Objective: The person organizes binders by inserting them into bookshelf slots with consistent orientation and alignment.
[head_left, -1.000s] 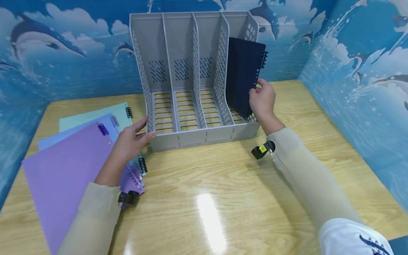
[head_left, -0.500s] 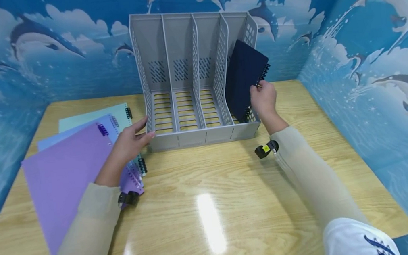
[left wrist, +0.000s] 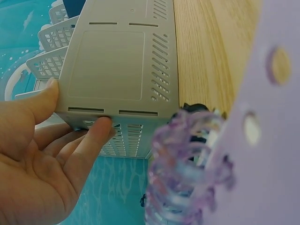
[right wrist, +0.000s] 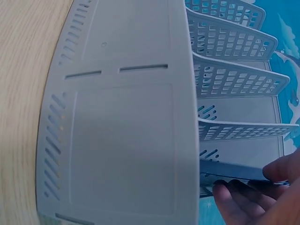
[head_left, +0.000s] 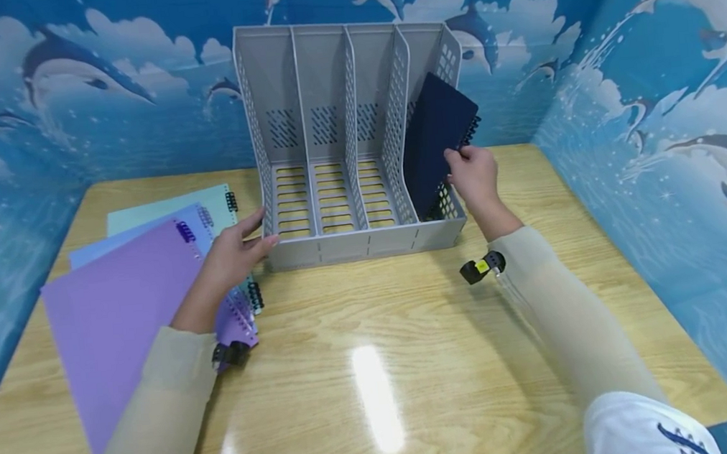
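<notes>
A grey file organizer (head_left: 365,245) with perforated dividers stands at the back of the table. Tilted inside its rightmost compartment is a dark navy spiral notebook (head_left: 436,138), its coil edge facing right. My right hand (head_left: 474,177) pinches that notebook by the coil side, thumb on the cover; the right wrist view shows the fingers below its edge (right wrist: 234,169). At the organizer's front left corner, my left hand (head_left: 230,257) grips the side, with the thumb on the front rim and fingers against the outer wall (left wrist: 122,138) in the left wrist view.
Left of the organizer lies a fanned stack: a purple spiral notebook (head_left: 123,298) on top, then a blue one (head_left: 137,232) and a mint green one (head_left: 167,204). My left forearm crosses over the stack. A dolphin-print backdrop (head_left: 154,130) rises right behind the table (head_left: 324,374).
The navy notebook has tipped further to the right in its compartment, its top dropping slightly. My right hand has shifted a little right with it. The left hand keeps its place.
</notes>
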Demonstrator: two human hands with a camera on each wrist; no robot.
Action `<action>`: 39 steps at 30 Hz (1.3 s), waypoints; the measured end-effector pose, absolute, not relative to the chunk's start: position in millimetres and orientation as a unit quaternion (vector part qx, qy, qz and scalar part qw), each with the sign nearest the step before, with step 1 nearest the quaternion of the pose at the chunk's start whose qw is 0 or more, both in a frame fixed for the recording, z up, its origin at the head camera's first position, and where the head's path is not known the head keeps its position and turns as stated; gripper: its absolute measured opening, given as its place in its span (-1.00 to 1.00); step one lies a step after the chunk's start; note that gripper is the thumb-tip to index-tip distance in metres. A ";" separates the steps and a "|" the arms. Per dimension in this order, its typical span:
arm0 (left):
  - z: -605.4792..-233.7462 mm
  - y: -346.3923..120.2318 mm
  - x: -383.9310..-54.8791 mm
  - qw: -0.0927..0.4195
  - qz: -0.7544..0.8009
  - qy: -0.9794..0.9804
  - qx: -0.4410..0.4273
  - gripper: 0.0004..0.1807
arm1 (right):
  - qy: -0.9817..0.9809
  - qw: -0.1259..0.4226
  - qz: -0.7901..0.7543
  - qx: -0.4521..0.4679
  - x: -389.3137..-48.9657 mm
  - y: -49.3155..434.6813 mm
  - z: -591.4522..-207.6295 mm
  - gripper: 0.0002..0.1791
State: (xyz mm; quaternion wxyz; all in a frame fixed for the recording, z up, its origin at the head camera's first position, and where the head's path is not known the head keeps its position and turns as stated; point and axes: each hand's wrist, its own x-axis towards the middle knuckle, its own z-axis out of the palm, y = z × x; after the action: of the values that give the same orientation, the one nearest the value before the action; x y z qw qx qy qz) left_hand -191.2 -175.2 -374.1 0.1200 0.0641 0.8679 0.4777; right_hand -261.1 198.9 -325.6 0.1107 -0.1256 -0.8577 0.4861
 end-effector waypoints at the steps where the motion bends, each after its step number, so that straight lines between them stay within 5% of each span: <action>1: -374.4 -175.4 -191.2 0.120 0.477 0.868 0.064 -0.25 | -0.857 0.113 0.487 -0.126 -261.2 199.4 -326.5 -0.58; 39: -377.6 -175.4 -192.4 0.108 0.488 0.863 0.070 -0.28 | -0.882 0.279 0.362 -0.113 -270.3 196.1 -352.2 -0.57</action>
State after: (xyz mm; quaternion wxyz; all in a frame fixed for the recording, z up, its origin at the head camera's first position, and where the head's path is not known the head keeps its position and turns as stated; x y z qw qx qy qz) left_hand -192.4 -175.4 -377.6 0.1080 0.0696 0.8634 0.4879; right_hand -270.3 196.1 -352.2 0.2791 -0.1127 -0.8823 0.3618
